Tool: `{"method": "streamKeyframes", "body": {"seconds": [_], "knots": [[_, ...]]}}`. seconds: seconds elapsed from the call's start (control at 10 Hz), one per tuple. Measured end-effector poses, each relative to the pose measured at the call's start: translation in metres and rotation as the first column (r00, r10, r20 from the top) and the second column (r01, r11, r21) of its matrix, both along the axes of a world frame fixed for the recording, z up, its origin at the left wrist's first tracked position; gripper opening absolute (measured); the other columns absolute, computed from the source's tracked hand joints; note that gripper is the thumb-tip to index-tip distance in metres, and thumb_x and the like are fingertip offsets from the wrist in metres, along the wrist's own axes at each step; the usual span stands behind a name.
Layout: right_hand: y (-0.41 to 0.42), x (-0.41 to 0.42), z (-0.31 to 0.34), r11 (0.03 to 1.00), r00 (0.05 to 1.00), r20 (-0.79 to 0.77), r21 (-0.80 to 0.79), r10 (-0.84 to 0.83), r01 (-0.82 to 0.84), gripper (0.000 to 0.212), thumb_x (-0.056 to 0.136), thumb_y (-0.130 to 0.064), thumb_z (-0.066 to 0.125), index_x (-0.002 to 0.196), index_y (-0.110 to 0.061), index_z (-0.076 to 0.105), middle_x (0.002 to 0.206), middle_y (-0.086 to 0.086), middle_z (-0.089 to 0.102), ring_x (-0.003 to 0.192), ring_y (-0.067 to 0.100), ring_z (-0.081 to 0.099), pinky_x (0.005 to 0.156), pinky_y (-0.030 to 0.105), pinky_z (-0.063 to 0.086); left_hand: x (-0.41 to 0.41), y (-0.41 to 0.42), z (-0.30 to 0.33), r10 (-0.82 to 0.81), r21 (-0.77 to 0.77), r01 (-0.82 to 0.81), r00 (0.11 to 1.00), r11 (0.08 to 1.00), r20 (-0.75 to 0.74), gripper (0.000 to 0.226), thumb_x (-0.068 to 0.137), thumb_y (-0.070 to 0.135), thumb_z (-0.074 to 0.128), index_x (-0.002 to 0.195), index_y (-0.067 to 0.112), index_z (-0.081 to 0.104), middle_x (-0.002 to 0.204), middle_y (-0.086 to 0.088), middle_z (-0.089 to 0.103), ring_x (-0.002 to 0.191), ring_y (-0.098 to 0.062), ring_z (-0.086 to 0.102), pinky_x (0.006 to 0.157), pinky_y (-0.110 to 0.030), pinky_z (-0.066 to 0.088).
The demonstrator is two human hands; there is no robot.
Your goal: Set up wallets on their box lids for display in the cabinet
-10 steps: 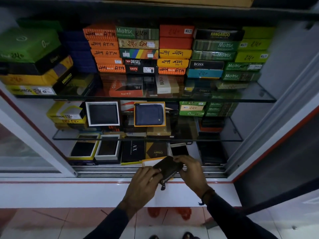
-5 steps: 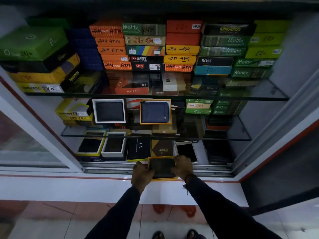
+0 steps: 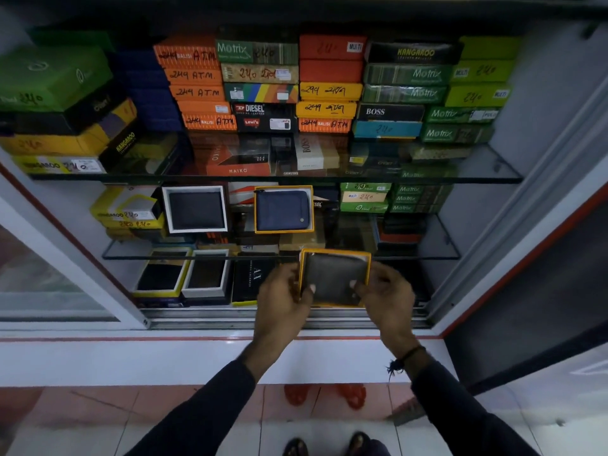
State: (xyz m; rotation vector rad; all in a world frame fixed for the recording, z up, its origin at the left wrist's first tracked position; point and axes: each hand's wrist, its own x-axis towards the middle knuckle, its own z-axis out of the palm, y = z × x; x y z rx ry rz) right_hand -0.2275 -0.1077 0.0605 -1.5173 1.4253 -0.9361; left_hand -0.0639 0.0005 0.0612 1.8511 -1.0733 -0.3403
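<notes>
A dark wallet (image 3: 334, 278) lies in an orange-rimmed box lid (image 3: 335, 253), held tilted up in front of the cabinet's bottom shelf. My left hand (image 3: 283, 301) grips the lid's left edge, thumb on the wallet. My right hand (image 3: 386, 292) grips its right edge. On the middle glass shelf stand a blue wallet in an orange lid (image 3: 283, 209) and a dark wallet in a white lid (image 3: 195, 209). Two more lidded wallets, one yellow-rimmed (image 3: 161, 273) and one white-rimmed (image 3: 206, 273), sit on the bottom shelf at the left.
Stacked wallet boxes (image 3: 260, 83) fill the top glass shelf (image 3: 487, 174). A black box (image 3: 251, 278) stands left of my hands. The middle glass shelf edge (image 3: 427, 256) runs just above the held lid. Sliding door rails (image 3: 230, 319) and a white sill lie below.
The wallet went from loose in my fingers into the orange lid. Both hands then lifted lid and wallet up from the sill toward the shelves.
</notes>
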Motion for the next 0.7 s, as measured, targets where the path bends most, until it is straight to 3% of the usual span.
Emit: {"method": "streamKeyframes", "body": {"seconds": [0.1,0.2,0.3,0.4,0.5,0.6,0.7], "knots": [[-0.035,0.003,0.036,0.979,0.998,-0.011,-0.193,-0.063,0.060,0.048,0.070,-0.020,0.085,0.114,-0.019,0.068,0.104,0.003,0.074,0.089,0.017,0.070,0.080,0.034,0.061,-0.005,-0.043,0.037,-0.014,-0.096,0.022,0.996,0.995,0.085,0.034,0.087,0.027,0.075,0.119,0.025,0.064,0.113,0.003,0.071,0.098,-0.013,0.068,0.081,-0.030,0.060],[-0.073,0.013,0.056,0.955,0.996,-0.005,-0.286,-0.089,0.084,0.045,0.073,-0.015,0.082,0.116,-0.012,0.067,0.113,0.007,0.071,0.090,0.019,0.070,0.081,0.037,0.061,-0.003,-0.093,0.055,0.012,-0.052,-0.002,0.983,0.999,0.182,0.031,0.089,0.027,0.074,0.118,0.019,0.068,0.109,-0.003,0.075,0.096,-0.017,0.070,0.080,-0.034,0.062],[-0.103,0.023,0.061,0.964,0.995,-0.017,-0.252,-0.095,0.087,0.042,0.074,-0.009,0.080,0.114,-0.009,0.069,0.111,0.010,0.073,0.092,0.022,0.071,0.080,0.038,0.062,-0.001,-0.135,0.057,0.027,0.108,-0.049,0.980,0.993,0.195,0.026,0.092,0.028,0.071,0.115,0.016,0.067,0.108,-0.006,0.073,0.092,-0.017,0.070,0.076,-0.034,0.063],[-0.121,0.031,0.051,0.974,0.994,-0.088,-0.222,-0.059,0.038,0.041,0.071,-0.008,0.081,0.111,-0.009,0.072,0.104,0.010,0.076,0.094,0.024,0.073,0.077,0.025,0.053,0.002,-0.156,0.051,-0.005,0.256,-0.047,0.980,0.966,0.198,0.019,0.095,0.020,0.068,0.111,0.010,0.067,0.107,-0.012,0.072,0.089,-0.021,0.071,0.075,-0.038,0.064],[-0.124,0.028,0.047,0.984,0.995,-0.093,-0.179,-0.041,0.024,0.043,0.069,-0.012,0.083,0.111,-0.010,0.071,0.105,0.009,0.077,0.096,0.023,0.073,0.083,0.030,0.058,0.003,-0.154,0.052,-0.025,0.247,-0.033,0.973,0.969,0.228,0.018,0.095,0.016,0.068,0.112,0.009,0.067,0.107,-0.013,0.072,0.091,-0.024,0.071,0.075,-0.038,0.064],[-0.108,0.017,0.049,0.969,0.996,-0.018,-0.233,-0.092,0.086,0.042,0.072,-0.019,0.081,0.110,-0.008,0.068,0.105,0.008,0.075,0.095,0.022,0.072,0.085,0.037,0.061,0.006,-0.133,0.055,-0.031,0.098,0.003,0.958,0.995,0.285,0.028,0.095,0.014,0.065,0.122,0.011,0.062,0.115,-0.010,0.067,0.097,-0.024,0.069,0.078,-0.033,0.062],[-0.074,0.004,0.062,0.909,0.997,-0.065,-0.416,-0.040,0.010,0.032,0.080,-0.030,0.075,0.107,-0.014,0.069,0.103,0.001,0.074,0.090,0.014,0.070,0.078,0.034,0.061,0.010,-0.097,0.065,-0.073,-0.037,0.096,0.910,0.995,0.407,0.036,0.096,0.014,0.060,0.132,0.013,0.056,0.122,-0.008,0.063,0.102,-0.020,0.065,0.083,-0.034,0.061]]}}
